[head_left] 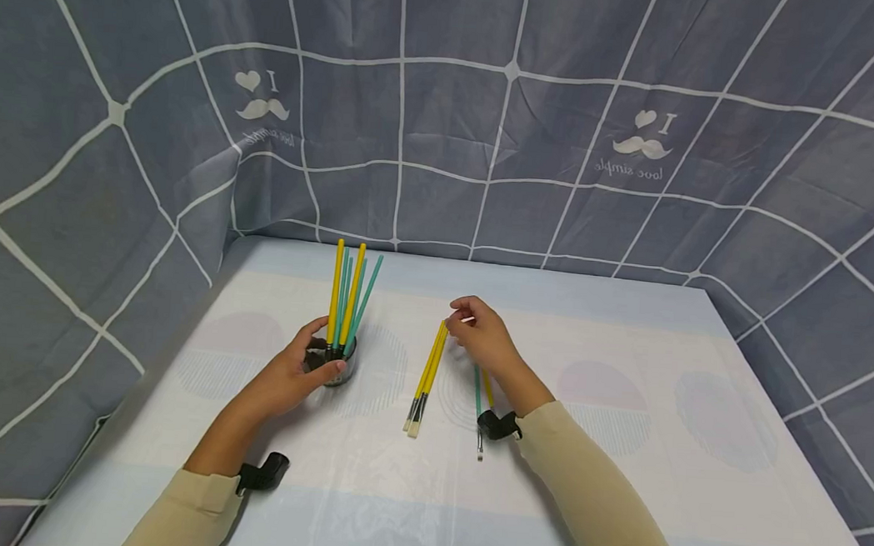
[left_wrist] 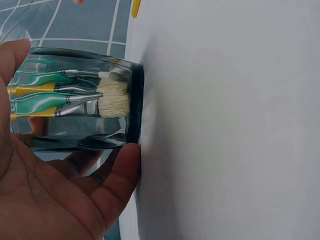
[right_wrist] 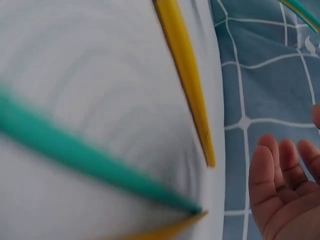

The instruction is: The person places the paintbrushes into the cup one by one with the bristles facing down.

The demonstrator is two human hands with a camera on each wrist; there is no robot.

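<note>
My left hand [head_left: 287, 385] grips a clear glass cup [left_wrist: 75, 135] that stands on the table, fingers and thumb spread around its sides. Inside are several paintbrushes with yellow handles [head_left: 352, 301] and green handles [head_left: 364, 302], pale bristles [left_wrist: 113, 99] down at the bottom. Over the table, my right hand [head_left: 486, 334] has loosely bent fingers [right_wrist: 261, 172] with nothing between them. Its fingertips are close to the handle ends of some yellow paintbrushes [head_left: 432, 369] lying side by side, bristles toward me.
Beneath my right wrist lie a green paintbrush [head_left: 478, 388] and a yellow one [head_left: 487, 389], partly hidden by the black wrist camera [head_left: 499, 425]. A pale patterned cloth covers the table [head_left: 618, 501]. Grey checked curtains [head_left: 447, 115] rise behind it and at both sides.
</note>
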